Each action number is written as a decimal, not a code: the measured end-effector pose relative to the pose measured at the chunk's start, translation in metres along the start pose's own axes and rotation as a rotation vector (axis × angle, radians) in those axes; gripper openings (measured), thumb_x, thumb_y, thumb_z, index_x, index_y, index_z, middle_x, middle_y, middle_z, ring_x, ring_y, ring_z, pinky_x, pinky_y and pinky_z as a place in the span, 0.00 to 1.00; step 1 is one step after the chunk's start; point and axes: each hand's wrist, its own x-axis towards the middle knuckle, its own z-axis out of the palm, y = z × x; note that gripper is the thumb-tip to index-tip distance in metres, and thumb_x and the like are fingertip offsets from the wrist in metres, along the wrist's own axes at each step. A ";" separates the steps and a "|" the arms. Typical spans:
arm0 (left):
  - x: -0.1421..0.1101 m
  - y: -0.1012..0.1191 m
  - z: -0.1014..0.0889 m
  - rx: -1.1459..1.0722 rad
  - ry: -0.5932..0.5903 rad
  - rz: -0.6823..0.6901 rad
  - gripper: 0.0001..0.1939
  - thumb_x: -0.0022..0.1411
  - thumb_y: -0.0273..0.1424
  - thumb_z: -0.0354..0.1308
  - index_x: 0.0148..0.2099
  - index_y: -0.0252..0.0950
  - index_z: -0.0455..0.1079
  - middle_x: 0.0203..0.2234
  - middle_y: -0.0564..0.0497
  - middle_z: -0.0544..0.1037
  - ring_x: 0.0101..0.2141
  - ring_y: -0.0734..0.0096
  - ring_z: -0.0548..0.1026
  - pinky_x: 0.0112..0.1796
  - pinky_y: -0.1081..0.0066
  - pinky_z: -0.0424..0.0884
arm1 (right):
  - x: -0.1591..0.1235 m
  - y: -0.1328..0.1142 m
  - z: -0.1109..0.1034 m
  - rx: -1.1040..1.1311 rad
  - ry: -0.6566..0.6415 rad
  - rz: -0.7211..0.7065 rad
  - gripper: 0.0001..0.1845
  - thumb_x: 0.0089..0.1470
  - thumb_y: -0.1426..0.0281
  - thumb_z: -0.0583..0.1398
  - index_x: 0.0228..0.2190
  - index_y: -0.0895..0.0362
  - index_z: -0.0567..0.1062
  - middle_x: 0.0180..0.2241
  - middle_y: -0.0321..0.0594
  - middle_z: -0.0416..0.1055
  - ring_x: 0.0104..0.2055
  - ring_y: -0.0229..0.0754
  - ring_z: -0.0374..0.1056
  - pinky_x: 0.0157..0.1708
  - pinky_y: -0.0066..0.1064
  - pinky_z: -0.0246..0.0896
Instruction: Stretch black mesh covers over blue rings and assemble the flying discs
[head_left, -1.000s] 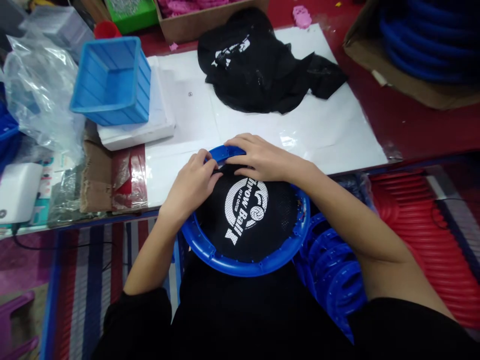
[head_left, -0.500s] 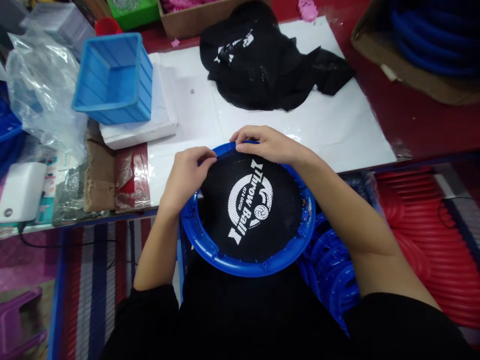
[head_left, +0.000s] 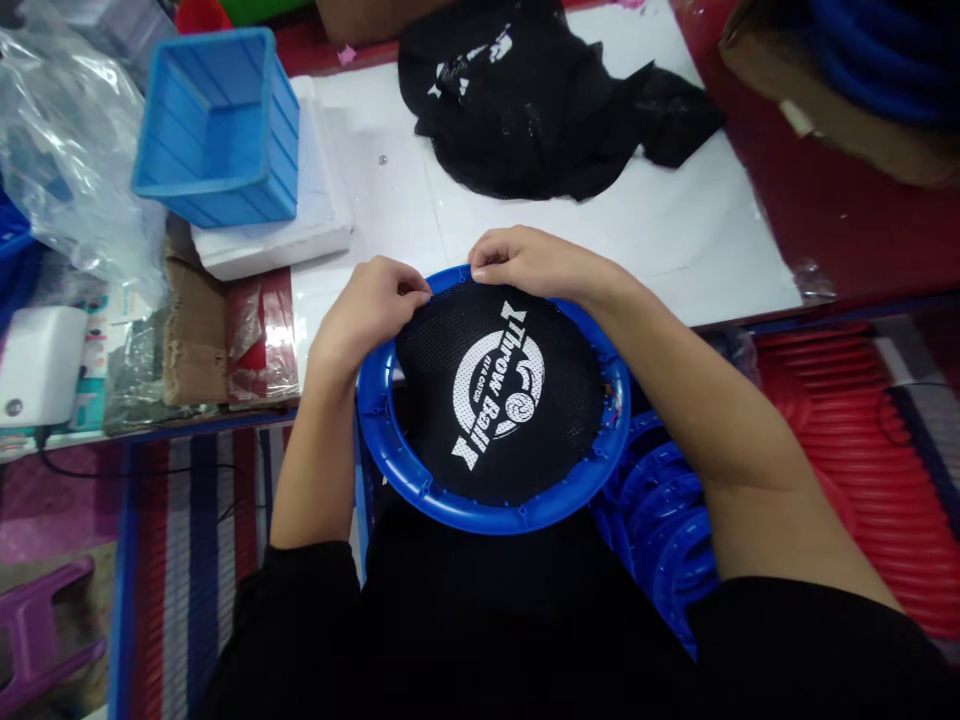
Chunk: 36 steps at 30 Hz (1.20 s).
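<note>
A blue plastic ring point(head_left: 480, 515) rests at the table's near edge, against my dark clothes. Across it lies a round black mesh sheet point(head_left: 562, 420) with white "Throw Ball" print. My left hand point(head_left: 371, 305) is closed at the ring's far left, thumb and forefinger pinching the mesh edge. At the far side of the rim, my right hand point(head_left: 517, 262) also pinches the mesh edge, its fingers curled. The fingertips partly hide what they grip. Small colourful bits point(head_left: 613, 400) show on the ring's right inner edge.
More black printed mesh point(head_left: 525, 110) lies on the white sheet point(head_left: 675, 250) ahead. A blue bin point(head_left: 217, 130) stands on a white box point(head_left: 277, 235) at left. Blue rings point(head_left: 664, 510) and red rings point(head_left: 855, 430) are stacked at lower right. A carton point(head_left: 825, 130) sits at far right.
The view has tilted slightly, so the table's things appear higher. My right hand has shifted a little along the rim, its fingers drawn closer together. Both hands keep pinching the mesh edge.
</note>
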 end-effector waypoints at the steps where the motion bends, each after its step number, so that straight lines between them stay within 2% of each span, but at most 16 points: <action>1: 0.000 0.000 -0.001 0.011 -0.012 0.008 0.08 0.64 0.28 0.61 0.39 0.39 0.83 0.34 0.48 0.86 0.36 0.60 0.79 0.45 0.59 0.75 | 0.000 0.000 -0.001 -0.015 -0.002 -0.005 0.08 0.56 0.61 0.67 0.29 0.50 0.80 0.38 0.41 0.79 0.46 0.53 0.71 0.53 0.47 0.69; 5: -0.007 0.005 0.002 0.035 0.008 0.094 0.11 0.68 0.29 0.58 0.45 0.39 0.83 0.42 0.47 0.87 0.43 0.58 0.81 0.50 0.58 0.75 | -0.002 -0.008 -0.001 -0.002 0.026 0.022 0.07 0.55 0.61 0.67 0.31 0.52 0.82 0.35 0.42 0.79 0.43 0.53 0.73 0.51 0.48 0.70; 8: -0.012 0.013 0.010 0.085 0.069 0.147 0.12 0.71 0.33 0.58 0.49 0.38 0.82 0.46 0.45 0.86 0.47 0.55 0.80 0.52 0.57 0.74 | -0.004 -0.017 0.003 -0.009 0.039 -0.026 0.11 0.58 0.59 0.65 0.36 0.52 0.84 0.39 0.43 0.82 0.45 0.53 0.74 0.54 0.49 0.70; 11: -0.013 0.018 0.018 0.104 0.105 0.139 0.11 0.71 0.32 0.58 0.47 0.38 0.81 0.45 0.45 0.86 0.47 0.56 0.80 0.52 0.57 0.74 | -0.004 -0.021 0.011 -0.109 0.030 -0.145 0.11 0.61 0.61 0.63 0.38 0.52 0.84 0.46 0.45 0.81 0.52 0.53 0.74 0.60 0.49 0.67; 13: -0.010 0.017 0.020 0.065 0.113 0.128 0.10 0.70 0.31 0.58 0.46 0.39 0.81 0.43 0.46 0.86 0.46 0.57 0.80 0.50 0.58 0.73 | -0.002 -0.021 0.014 -0.148 0.041 -0.178 0.09 0.59 0.64 0.63 0.37 0.52 0.83 0.47 0.46 0.80 0.53 0.54 0.74 0.60 0.49 0.66; 19: -0.001 0.012 0.024 0.001 0.148 0.070 0.10 0.69 0.32 0.57 0.44 0.38 0.80 0.41 0.46 0.86 0.43 0.58 0.79 0.48 0.59 0.73 | -0.003 -0.016 0.011 -0.081 0.045 -0.164 0.08 0.60 0.65 0.64 0.37 0.54 0.83 0.45 0.45 0.82 0.51 0.53 0.75 0.58 0.48 0.67; 24: 0.005 0.018 0.028 0.058 0.203 -0.001 0.09 0.67 0.31 0.58 0.42 0.39 0.81 0.41 0.46 0.85 0.42 0.57 0.78 0.48 0.58 0.72 | 0.001 -0.016 0.021 -0.155 0.162 -0.087 0.08 0.61 0.69 0.61 0.37 0.56 0.81 0.43 0.46 0.81 0.48 0.52 0.75 0.54 0.47 0.67; 28: 0.016 0.019 0.022 0.112 0.135 -0.012 0.07 0.65 0.28 0.60 0.37 0.38 0.80 0.35 0.45 0.84 0.38 0.57 0.77 0.45 0.58 0.72 | 0.005 -0.021 0.025 -0.208 0.157 -0.067 0.06 0.58 0.73 0.62 0.35 0.57 0.81 0.42 0.46 0.80 0.47 0.52 0.74 0.54 0.47 0.66; 30: 0.016 0.019 0.017 0.091 0.082 0.025 0.07 0.64 0.28 0.60 0.37 0.38 0.80 0.33 0.46 0.82 0.36 0.60 0.77 0.45 0.60 0.73 | 0.006 -0.022 0.023 -0.222 0.155 -0.058 0.06 0.57 0.73 0.62 0.34 0.56 0.81 0.40 0.46 0.80 0.46 0.52 0.73 0.53 0.46 0.67; 33: -0.003 0.022 0.015 0.120 0.128 0.178 0.09 0.66 0.25 0.58 0.44 0.38 0.80 0.44 0.45 0.82 0.44 0.59 0.78 0.51 0.60 0.74 | 0.002 -0.016 0.016 -0.257 0.216 -0.024 0.05 0.58 0.73 0.63 0.31 0.56 0.79 0.39 0.47 0.80 0.46 0.53 0.73 0.54 0.49 0.67; 35: -0.029 0.026 0.020 0.233 0.258 0.239 0.11 0.70 0.26 0.57 0.51 0.39 0.78 0.52 0.43 0.79 0.53 0.54 0.75 0.57 0.55 0.72 | -0.005 -0.006 0.011 -0.301 0.297 0.019 0.07 0.59 0.73 0.62 0.29 0.55 0.77 0.39 0.48 0.78 0.46 0.54 0.73 0.55 0.51 0.67; 36: -0.043 0.028 0.025 0.295 0.305 0.224 0.10 0.72 0.27 0.56 0.50 0.38 0.77 0.52 0.42 0.79 0.53 0.52 0.74 0.57 0.53 0.72 | -0.010 -0.001 0.008 -0.326 0.341 0.042 0.08 0.60 0.73 0.61 0.29 0.54 0.76 0.39 0.48 0.78 0.47 0.55 0.73 0.56 0.52 0.66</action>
